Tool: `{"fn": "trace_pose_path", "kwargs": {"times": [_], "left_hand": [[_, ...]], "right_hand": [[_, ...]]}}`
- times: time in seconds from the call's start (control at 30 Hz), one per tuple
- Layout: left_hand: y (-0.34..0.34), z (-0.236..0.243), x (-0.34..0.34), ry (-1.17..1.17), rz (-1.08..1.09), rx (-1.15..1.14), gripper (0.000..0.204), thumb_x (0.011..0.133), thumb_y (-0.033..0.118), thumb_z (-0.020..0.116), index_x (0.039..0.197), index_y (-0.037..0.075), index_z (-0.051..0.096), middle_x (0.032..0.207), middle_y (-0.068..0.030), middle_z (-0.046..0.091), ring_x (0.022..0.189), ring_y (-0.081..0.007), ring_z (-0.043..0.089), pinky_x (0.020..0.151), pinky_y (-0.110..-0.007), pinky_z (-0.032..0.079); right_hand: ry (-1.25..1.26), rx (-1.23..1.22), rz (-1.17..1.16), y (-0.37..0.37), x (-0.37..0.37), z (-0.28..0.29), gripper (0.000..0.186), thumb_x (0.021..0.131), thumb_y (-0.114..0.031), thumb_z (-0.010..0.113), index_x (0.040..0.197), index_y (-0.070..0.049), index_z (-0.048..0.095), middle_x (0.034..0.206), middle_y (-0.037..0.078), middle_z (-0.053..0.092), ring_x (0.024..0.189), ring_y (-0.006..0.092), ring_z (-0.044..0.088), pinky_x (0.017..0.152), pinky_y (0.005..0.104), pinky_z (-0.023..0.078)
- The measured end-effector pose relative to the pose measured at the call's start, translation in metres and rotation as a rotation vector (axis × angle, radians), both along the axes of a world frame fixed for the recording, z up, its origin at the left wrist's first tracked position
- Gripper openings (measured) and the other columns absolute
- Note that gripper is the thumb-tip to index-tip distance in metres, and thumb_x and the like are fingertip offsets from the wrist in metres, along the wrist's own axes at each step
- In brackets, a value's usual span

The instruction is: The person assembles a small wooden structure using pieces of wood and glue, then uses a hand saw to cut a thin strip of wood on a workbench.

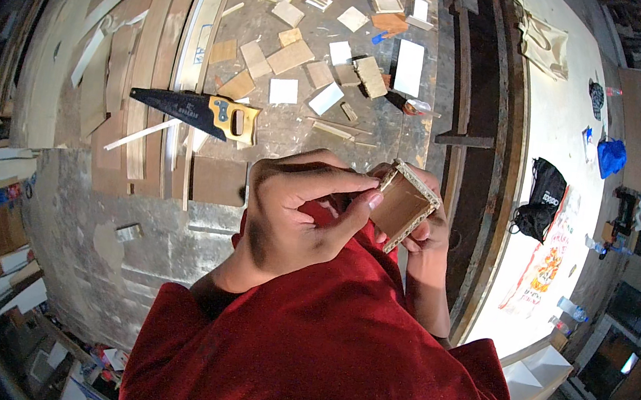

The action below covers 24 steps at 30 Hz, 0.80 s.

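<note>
Above the red shirt [304, 340], a small wooden box [400, 211] sits pinched at its left edge by the left hand's [295, 211] thumb and fingertips, the right hand [429, 232] gripping its right side. It looks light and stiff, with crumbly raw edges, so its flat walls seem the safer hold. Beyond, a handsaw [188, 111] and scattered wood pieces [290, 57] clutter the table [284, 134], well apart from the box.

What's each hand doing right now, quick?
Left hand: partly closed at the left edge of the small wooden box; can't tell whether it grips.
Right hand: closed, holding the small wooden box from its right side.
</note>
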<state>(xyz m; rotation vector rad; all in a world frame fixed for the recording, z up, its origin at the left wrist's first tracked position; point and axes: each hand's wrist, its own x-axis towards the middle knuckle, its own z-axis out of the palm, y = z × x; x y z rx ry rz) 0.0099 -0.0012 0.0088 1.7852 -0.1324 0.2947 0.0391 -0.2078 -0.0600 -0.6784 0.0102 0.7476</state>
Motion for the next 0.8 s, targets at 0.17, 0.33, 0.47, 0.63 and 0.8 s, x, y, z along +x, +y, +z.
{"fn": "trace_pose_path", "kwargs": {"times": [0.17,0.33,0.47,0.63,0.8], "left_hand": [[0.002,-0.001,0.001,-0.006,0.007,0.044,0.011,0.078,-0.001,0.078,0.089,-0.001,0.077,0.074,-0.0066,0.069,0.058,-0.0073,0.061,0.051,-0.021,0.046],[0.004,0.000,0.004,0.008,-0.010,0.078,0.011,0.077,-0.002,0.078,0.088,0.000,0.077,0.073,-0.0060,0.068,0.055,-0.0069,0.059,0.048,-0.021,0.043],[0.004,-0.001,0.007,0.004,-0.013,0.086,0.011,0.076,-0.002,0.078,0.086,-0.001,0.076,0.071,-0.0055,0.067,0.053,-0.0065,0.056,0.047,-0.021,0.041],[0.003,-0.001,0.013,0.019,-0.017,0.065,0.011,0.075,-0.003,0.078,0.085,-0.001,0.075,0.070,-0.0054,0.067,0.052,-0.0062,0.055,0.046,-0.021,0.040],[0.006,-0.002,0.018,0.052,-0.025,0.064,0.010,0.075,-0.003,0.078,0.084,-0.002,0.075,0.069,-0.0046,0.067,0.052,-0.0049,0.055,0.047,-0.021,0.040]], "right_hand": [[-0.021,-0.085,-0.147,0.003,-0.006,-0.001,0.087,0.057,-0.025,0.097,0.125,0.012,0.057,0.114,0.016,0.069,0.106,0.0242,0.068,0.096,0.0347,0.051],[-0.080,-0.052,-0.044,0.001,0.004,-0.005,0.086,0.057,-0.027,0.097,0.124,0.011,0.059,0.114,0.015,0.069,0.104,0.0226,0.068,0.096,0.0343,0.050],[-0.073,-0.079,-0.033,0.001,0.005,-0.005,0.085,0.057,-0.028,0.097,0.123,0.011,0.059,0.113,0.014,0.069,0.103,0.0221,0.068,0.096,0.0345,0.050],[-0.073,-0.077,-0.051,-0.007,0.002,-0.030,0.087,0.060,-0.028,0.096,0.128,0.008,0.055,0.120,0.016,0.066,0.110,0.0245,0.065,0.100,0.0390,0.048],[-0.059,-0.077,-0.035,-0.010,0.006,-0.036,0.091,0.063,-0.029,0.096,0.133,0.006,0.049,0.128,0.018,0.061,0.118,0.0277,0.060,0.105,0.0442,0.045]]}}
